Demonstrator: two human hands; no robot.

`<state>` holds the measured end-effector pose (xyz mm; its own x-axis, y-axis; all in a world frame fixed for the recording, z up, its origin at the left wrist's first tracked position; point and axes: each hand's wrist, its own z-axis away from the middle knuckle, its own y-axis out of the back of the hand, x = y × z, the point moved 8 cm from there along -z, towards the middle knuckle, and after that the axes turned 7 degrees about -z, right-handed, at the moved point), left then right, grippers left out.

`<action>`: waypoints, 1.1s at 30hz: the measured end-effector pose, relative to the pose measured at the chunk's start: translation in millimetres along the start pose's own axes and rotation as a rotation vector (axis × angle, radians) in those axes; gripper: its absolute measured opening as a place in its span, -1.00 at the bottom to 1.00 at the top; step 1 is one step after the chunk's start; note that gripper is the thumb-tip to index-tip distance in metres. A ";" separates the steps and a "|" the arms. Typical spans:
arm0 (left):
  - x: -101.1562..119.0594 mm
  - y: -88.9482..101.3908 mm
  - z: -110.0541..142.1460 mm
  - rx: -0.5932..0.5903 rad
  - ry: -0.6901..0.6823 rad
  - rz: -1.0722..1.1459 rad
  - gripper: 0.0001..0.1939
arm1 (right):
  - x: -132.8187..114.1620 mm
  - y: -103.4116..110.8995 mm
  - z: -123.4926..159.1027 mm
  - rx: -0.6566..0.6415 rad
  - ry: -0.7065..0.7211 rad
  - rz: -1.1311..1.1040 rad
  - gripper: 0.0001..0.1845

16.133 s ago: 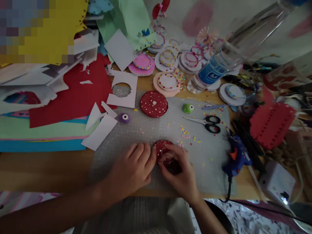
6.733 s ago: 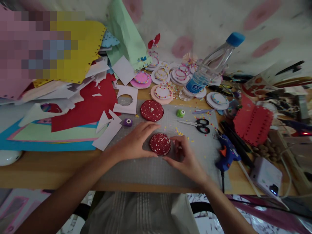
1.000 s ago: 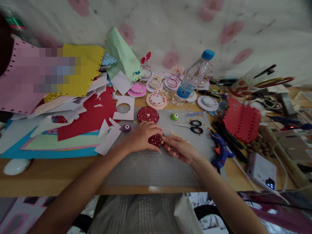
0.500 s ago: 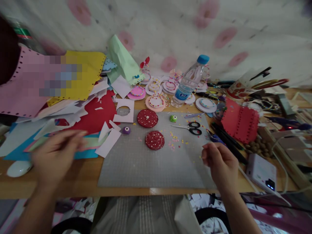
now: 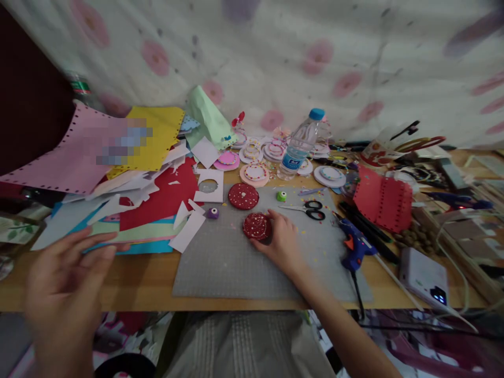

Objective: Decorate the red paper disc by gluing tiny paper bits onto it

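The left hand (image 5: 65, 289), open and empty, hovers over the worktop's (image 5: 137, 283) near left. The right hand (image 5: 285, 241) grips the smaller red star-patterned disc (image 5: 255, 226) on the grey cutting mat (image 5: 236, 268); just beyond lies the larger red disc (image 5: 244, 196).

1 blue-capped water bottle (image 5: 301, 143), 1 pale power bank (image 5: 421, 274), pink-flowered backdrop (image 5: 255, 58) behind

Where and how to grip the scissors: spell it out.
Grip the scissors by the black handles, coming from the right and slightly above. They lie flat on the mat, handles to the right and blades pointing left, so the two broad loops likely give the fingers the surest hold, clear of the tip.
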<state>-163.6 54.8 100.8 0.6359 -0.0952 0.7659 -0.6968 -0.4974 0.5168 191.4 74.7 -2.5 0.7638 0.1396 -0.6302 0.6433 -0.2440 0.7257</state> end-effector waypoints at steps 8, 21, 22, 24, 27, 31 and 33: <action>16.0 -102.8 58.7 -0.624 0.354 0.444 -0.73 | -27.6 42.8 25.9 -0.373 0.074 -0.721 -0.06; 44.8 -180.4 103.4 -1.163 0.804 0.822 -0.66 | -42.2 40.9 38.8 -0.506 0.080 -0.718 -0.10; 42.3 -179.3 101.6 -1.117 0.821 0.827 -0.65 | -37.6 44.3 38.1 -0.423 0.079 -0.706 -0.18; 39.1 -177.2 98.3 -1.014 0.856 0.848 -0.65 | -30.5 58.5 37.5 -0.172 0.074 -0.634 -0.42; 41.6 -175.5 97.3 -0.919 0.900 0.875 -0.63 | -37.3 83.9 43.9 0.155 0.110 -0.487 -0.71; 52.5 -174.6 99.2 -0.897 0.903 0.891 -0.61 | -67.3 91.7 43.7 0.194 0.199 -0.290 -0.76; 56.7 -174.4 100.3 -0.895 0.890 0.901 -0.61 | -77.2 89.2 39.7 0.177 0.213 -0.231 -0.76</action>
<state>27.2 49.7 15.7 -0.2576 0.6178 0.7430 -0.8976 0.1317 -0.4207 187.7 4.1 99.9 0.6051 0.4032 -0.6865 0.7954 -0.3428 0.4997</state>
